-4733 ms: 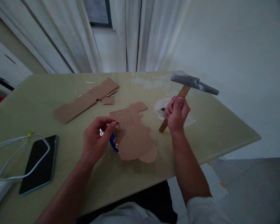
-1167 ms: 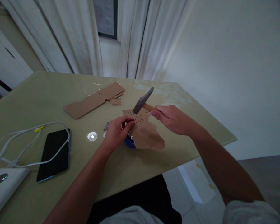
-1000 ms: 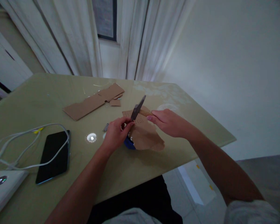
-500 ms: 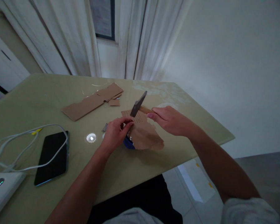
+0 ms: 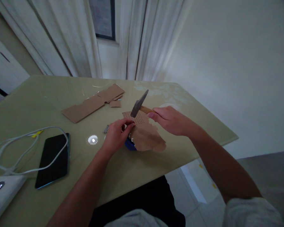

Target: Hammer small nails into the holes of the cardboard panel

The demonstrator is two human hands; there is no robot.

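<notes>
My right hand [image 5: 169, 120] grips the wooden handle of a hammer [image 5: 139, 104]. Its metal head hangs just above a torn piece of brown cardboard [image 5: 149, 136] that has rows of small punched holes. At the cardboard's left edge, the thumb and fingers of my left hand [image 5: 117, 130] are pinched together; whatever lies between the fingertips is too small to make out. Under the cardboard, a blue object [image 5: 130, 145] shows only in part. Several thin metal nails [image 5: 106, 129] lie on the table just left of my left hand.
Flat cardboard strips [image 5: 92, 107] lie farther back on the pale green table [image 5: 90, 176]. To the left are a black tablet [image 5: 52, 160], a white cable [image 5: 33, 130] looping over it, and a white device [image 5: 7, 192]. The table's near edge runs close to my body.
The hammer head has shifted very slightly up and to the left. My left hand keeps its pinch at the same place on the cardboard.
</notes>
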